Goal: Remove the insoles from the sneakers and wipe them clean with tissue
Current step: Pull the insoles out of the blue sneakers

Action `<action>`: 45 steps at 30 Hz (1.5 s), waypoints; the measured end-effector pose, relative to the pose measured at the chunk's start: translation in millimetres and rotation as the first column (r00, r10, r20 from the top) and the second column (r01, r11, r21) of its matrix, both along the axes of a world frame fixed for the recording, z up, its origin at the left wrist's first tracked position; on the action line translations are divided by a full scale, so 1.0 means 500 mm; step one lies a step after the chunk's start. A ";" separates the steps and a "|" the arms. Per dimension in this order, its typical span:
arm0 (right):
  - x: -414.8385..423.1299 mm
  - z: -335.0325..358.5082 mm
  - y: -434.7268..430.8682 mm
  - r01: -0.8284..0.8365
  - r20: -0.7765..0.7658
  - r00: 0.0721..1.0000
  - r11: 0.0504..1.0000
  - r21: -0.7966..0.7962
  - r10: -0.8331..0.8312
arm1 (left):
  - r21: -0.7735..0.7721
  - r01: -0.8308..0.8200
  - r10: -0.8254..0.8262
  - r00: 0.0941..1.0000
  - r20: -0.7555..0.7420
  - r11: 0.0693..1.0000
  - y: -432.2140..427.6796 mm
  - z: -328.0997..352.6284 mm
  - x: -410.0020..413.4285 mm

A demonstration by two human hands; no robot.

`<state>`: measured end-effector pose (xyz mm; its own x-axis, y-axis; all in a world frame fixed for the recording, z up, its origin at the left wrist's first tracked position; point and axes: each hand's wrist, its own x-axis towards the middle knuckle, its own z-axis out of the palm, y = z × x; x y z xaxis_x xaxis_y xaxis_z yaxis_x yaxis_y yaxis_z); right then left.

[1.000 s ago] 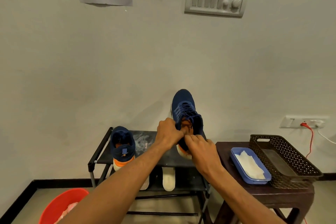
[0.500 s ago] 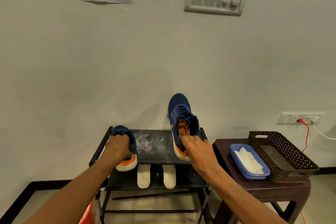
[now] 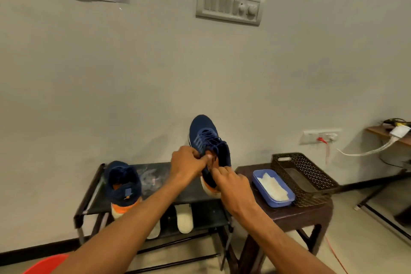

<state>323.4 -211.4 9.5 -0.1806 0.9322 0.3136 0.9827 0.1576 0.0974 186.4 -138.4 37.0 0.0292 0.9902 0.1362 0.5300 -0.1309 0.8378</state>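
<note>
A navy sneaker [image 3: 205, 134] with an orange lining is lifted toe-up above the right end of the black shoe rack [image 3: 91, 193]. My left hand [image 3: 188, 162] pinches its tongue and laces at the opening. My right hand [image 3: 231, 184] grips its heel and collar from below. The second navy sneaker [image 3: 123, 187] with an orange heel stands on the rack's top shelf at the left. Two white insoles [image 3: 184, 218] lie on the lower shelf, partly hidden by my left arm. White tissue [image 3: 272, 186] lies in a blue tray [image 3: 277, 202].
A dark brown stool [image 3: 295, 214] to the right of the rack carries the blue tray and a dark woven basket [image 3: 311, 176]. A red tub [image 3: 46, 266] sits on the floor at lower left. A red cable [image 3: 327, 151] hangs from a wall socket.
My left hand left the sneaker on the rack's left and came back to the lifted sneaker's opening. The lifted sneaker stays in my right hand.
</note>
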 end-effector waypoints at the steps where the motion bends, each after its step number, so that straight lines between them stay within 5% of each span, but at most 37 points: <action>1: 0.025 0.008 -0.011 0.015 0.001 1.000 1.000 0.014 -0.015 | 0.000 0.013 -0.013 1.000 0.021 1.000 0.000 0.003 0.028; 11: 0.425 -0.013 -0.277 0.355 -0.045 0.932 0.932 -0.078 -0.359 | 0.121 0.253 -0.256 0.967 0.010 0.960 -0.186 -0.068 0.521; 21: 0.696 -0.462 -0.469 0.560 -0.187 0.745 0.753 -0.345 -0.640 | -0.216 0.418 -0.444 0.891 -0.092 0.883 -0.366 -0.506 0.863; 26: 0.719 -0.714 -0.527 0.551 -0.245 0.599 0.614 -0.565 -0.762 | -0.440 0.436 -0.543 0.826 -0.151 0.785 -0.429 -0.770 0.904; 32: 0.705 -0.958 -0.556 0.433 -0.248 0.437 0.444 -0.784 -0.865 | -0.765 0.332 -0.650 0.746 -0.144 0.551 -0.501 -1.023 0.877; 37: 0.672 -1.042 -0.590 0.405 -0.242 0.290 0.348 -0.845 -0.926 | -0.914 0.290 -0.683 0.730 0.019 0.283 -0.559 -1.120 0.839; 45: 0.647 -1.063 -0.564 0.281 -0.264 0.324 0.359 -0.890 -0.909 | -0.906 0.252 -0.746 0.659 -0.096 0.339 -0.524 -1.062 0.837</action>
<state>646.8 -493.4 -522.2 0.4869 0.5655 -0.6657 0.4505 -0.8155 -0.3632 605.0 -400.3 -494.0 0.3650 0.3925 -0.8443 0.9101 0.0409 0.4124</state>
